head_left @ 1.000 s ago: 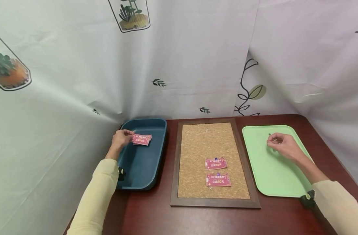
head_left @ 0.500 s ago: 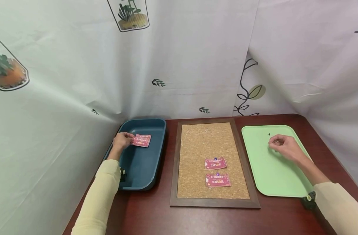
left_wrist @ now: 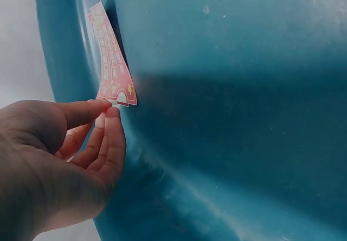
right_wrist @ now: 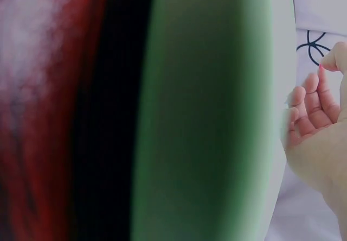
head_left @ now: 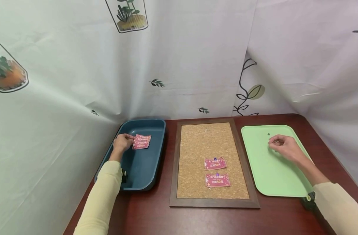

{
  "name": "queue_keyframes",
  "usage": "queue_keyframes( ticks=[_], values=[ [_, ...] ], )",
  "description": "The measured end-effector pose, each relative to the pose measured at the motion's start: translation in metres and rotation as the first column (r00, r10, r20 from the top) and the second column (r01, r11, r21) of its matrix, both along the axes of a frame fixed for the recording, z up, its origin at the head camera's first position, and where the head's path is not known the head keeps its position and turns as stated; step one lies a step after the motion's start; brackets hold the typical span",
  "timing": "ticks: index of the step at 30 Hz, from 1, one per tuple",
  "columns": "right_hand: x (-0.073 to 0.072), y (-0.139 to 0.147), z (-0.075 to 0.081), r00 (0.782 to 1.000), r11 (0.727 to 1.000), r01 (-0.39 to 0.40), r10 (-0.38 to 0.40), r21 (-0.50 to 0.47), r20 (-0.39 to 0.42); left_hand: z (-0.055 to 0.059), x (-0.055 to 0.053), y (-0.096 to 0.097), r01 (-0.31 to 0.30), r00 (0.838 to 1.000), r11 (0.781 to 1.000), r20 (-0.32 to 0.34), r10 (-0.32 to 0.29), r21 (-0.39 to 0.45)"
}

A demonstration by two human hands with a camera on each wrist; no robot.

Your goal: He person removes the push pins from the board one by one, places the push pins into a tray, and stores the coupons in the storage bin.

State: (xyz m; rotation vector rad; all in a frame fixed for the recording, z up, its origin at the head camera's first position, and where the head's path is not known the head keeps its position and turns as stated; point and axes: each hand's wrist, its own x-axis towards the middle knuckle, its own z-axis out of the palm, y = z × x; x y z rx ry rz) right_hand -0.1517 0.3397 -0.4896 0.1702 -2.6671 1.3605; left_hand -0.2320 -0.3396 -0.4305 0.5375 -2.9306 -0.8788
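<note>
In the left wrist view, left of centre, the left hand (left_wrist: 68,151) pinches the near end of a small fan of pink coupons (left_wrist: 112,62) between thumb and fingertips. They overlap and poke out past the fingers towards the upper left of that frame. The head view shows them over the blue tray (head_left: 141,171), left of centre. At the right of the head view, the right hand (head_left: 283,147) is over the green tray (head_left: 271,174), thumb and forefinger brought together. The right wrist view has a reddish speck at those tips, too small to say whether anything is held. Just beyond the hand lies a tiny dark thing (head_left: 268,134).

Between the trays is a framed corkboard (head_left: 196,140), bearing an upper pinned coupon (head_left: 215,164) and a lower pinned coupon (head_left: 217,181) in its lower right part, with a bluish-purple pin in each. All stand on the dark red table (head_left: 193,222).

The step in hand looks like getting a coupon ready to go up on the cork; the next move probably calls for singling one out of the fan without dragging the others along
</note>
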Motion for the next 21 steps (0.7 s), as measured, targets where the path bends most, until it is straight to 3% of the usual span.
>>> queue_keyframes(
  ticks=[13, 21],
  values=[
    [0.0021, -0.0012, 0.0007, 0.999, 0.999, 0.032, -0.032, 0.006, -0.028, -0.0032, -0.0002, -0.0061, -0.041, 0.999, 0.999, -0.028, 0.041, 0.027],
    [0.0005, 0.0023, -0.0041, 0.996, 0.992, 0.07, -0.064, 0.106, -0.059, -0.0031, -0.0006, -0.0061, -0.046, 0.998, 0.999, -0.036, 0.047, 0.023]
  ],
)
